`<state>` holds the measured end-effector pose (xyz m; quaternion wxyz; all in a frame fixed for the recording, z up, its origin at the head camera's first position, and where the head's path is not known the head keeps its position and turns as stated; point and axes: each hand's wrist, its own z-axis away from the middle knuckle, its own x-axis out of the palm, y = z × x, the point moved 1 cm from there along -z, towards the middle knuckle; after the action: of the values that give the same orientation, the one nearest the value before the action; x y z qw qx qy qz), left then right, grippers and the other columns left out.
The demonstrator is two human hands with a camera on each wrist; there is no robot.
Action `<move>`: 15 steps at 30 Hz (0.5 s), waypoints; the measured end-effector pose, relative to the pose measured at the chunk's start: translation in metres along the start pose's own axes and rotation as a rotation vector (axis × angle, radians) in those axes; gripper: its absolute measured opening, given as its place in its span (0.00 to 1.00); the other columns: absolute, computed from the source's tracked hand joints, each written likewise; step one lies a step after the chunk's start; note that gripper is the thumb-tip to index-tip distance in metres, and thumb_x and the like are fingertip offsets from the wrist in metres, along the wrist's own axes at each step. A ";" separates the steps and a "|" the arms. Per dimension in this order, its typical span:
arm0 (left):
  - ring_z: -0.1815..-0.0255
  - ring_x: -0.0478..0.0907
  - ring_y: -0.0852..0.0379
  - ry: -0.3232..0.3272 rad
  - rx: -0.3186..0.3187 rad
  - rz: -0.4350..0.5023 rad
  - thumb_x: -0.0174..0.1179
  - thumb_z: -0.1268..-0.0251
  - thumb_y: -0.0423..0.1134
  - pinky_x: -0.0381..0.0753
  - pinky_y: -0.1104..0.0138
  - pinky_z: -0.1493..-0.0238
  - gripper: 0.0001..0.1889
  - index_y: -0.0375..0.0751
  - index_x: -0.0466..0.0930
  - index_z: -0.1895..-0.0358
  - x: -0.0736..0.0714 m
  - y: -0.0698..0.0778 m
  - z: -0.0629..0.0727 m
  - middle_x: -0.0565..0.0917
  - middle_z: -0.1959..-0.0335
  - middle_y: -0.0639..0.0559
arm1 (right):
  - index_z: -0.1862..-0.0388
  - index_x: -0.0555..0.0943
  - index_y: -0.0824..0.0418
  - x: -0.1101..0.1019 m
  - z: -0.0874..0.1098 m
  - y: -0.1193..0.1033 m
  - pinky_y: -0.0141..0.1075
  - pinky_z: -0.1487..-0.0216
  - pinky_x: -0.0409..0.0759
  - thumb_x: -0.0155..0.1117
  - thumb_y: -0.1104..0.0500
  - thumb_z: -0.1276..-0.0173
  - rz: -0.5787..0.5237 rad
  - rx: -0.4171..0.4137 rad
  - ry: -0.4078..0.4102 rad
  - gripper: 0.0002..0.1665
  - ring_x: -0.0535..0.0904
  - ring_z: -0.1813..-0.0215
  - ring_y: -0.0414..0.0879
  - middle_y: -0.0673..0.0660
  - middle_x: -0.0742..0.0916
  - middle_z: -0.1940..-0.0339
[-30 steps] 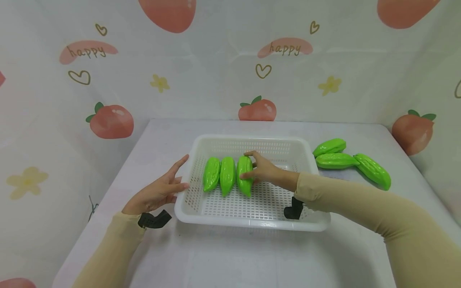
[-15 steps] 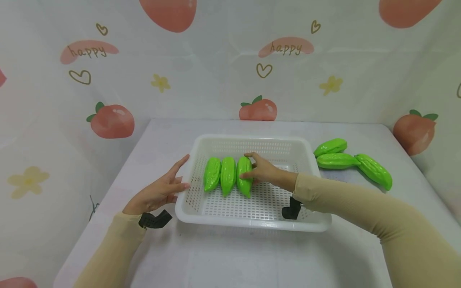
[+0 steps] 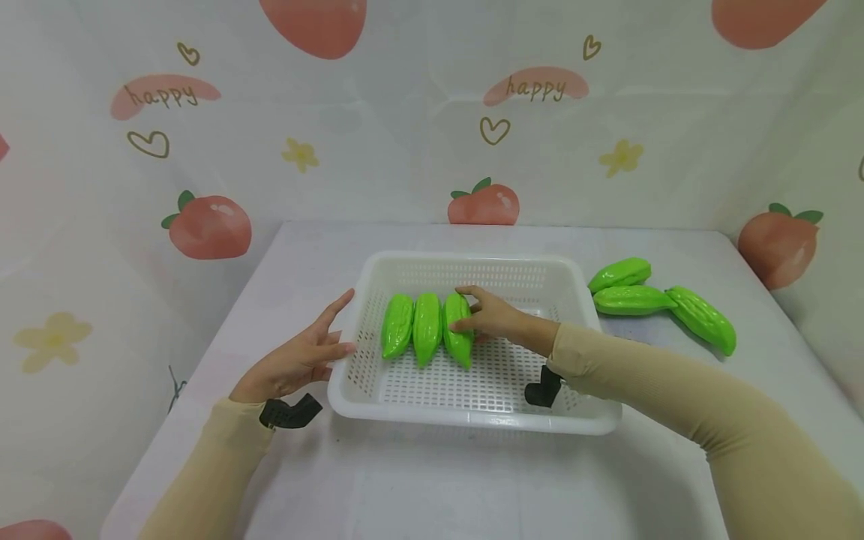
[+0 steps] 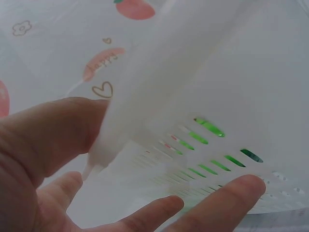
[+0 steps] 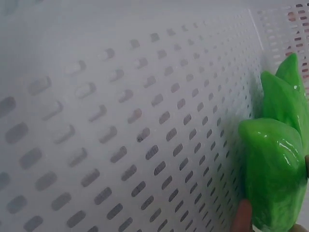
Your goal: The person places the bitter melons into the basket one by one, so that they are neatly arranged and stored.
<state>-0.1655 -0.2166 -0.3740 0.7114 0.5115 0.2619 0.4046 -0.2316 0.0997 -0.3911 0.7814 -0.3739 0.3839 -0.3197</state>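
Note:
A white perforated plastic basket [image 3: 432, 415] holds three shiny green bitter melons side by side, tips pointing toward me. My right hand [image 3: 498, 316] grips the rightmost bitter melon [image 3: 459, 346], thumb at its near half and a finger over its far end. Left of it lie the middle bitter melon [image 3: 427, 330] and the left bitter melon [image 3: 397, 327]. At the basket's left side, my left hand [image 3: 297, 360] rests with spread fingers against the outer wall. In the left wrist view its fingertips [image 4: 248, 186] lie by the slotted wall, below the rim.
Right of the basket, three more bitter melons lie on the white table [image 3: 432, 487]: a far one [image 3: 621, 274], a middle one [image 3: 633, 301] and a right one [image 3: 702, 321]. A fruit-printed cloth [image 3: 391, 112] hangs behind the table.
The rightmost bitter melon in the basket has shifted very slightly, its far end tilting left in my right hand. The left hand and the basket keep their places.

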 end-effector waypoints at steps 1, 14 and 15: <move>0.47 0.80 0.42 0.000 0.001 0.000 0.58 0.30 0.36 0.83 0.51 0.52 0.47 0.80 0.34 0.26 0.000 0.000 0.000 0.64 0.30 0.35 | 0.22 0.53 0.51 0.000 0.000 0.000 0.50 0.46 0.81 0.68 0.59 0.35 -0.001 0.000 -0.001 0.48 0.69 0.32 0.64 0.72 0.66 0.29; 0.46 0.79 0.43 -0.005 0.000 0.021 0.57 0.30 0.35 0.82 0.50 0.50 0.47 0.80 0.34 0.26 0.000 0.001 0.000 0.61 0.28 0.35 | 0.23 0.52 0.51 0.000 0.001 0.000 0.51 0.43 0.78 0.68 0.58 0.35 -0.015 -0.005 -0.012 0.48 0.70 0.32 0.63 0.71 0.66 0.29; 0.46 0.79 0.43 -0.005 0.000 0.021 0.57 0.30 0.35 0.82 0.50 0.50 0.47 0.80 0.34 0.26 0.000 0.000 0.000 0.61 0.28 0.35 | 0.22 0.52 0.51 0.000 0.000 0.000 0.51 0.42 0.78 0.68 0.58 0.35 -0.012 -0.008 -0.013 0.48 0.70 0.32 0.63 0.71 0.66 0.29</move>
<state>-0.1655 -0.2165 -0.3736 0.7077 0.5151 0.2548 0.4109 -0.2310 0.0998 -0.3913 0.7804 -0.3815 0.3777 -0.3206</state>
